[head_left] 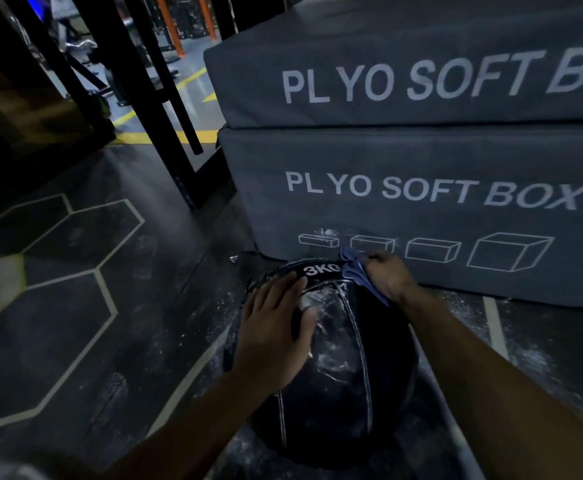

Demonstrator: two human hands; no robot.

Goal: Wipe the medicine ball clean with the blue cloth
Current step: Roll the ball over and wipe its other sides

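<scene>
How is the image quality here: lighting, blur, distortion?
Head view: dim overall, brighter in the far aisle; the medicine ball is nearly lost in dark; wide-angle bending of the plyo soft boxes; slight softness on the blue cloth and right hand.

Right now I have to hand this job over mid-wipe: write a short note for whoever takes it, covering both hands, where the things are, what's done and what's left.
Left hand: fingers spread, resting on the upper left of the medicine ball, steadying it.
Right hand: grips the bunched blue cloth against the far top of the ball, beside the 3KG label.
The ball sits on the floor just in front of the lower grey box.
Done: cloth is on the ball; how much has been wiped I cannot tell.
Left: white smears still show on the top and front panels, so those need wiping; the underside is hidden, so turn and check it.
</scene>
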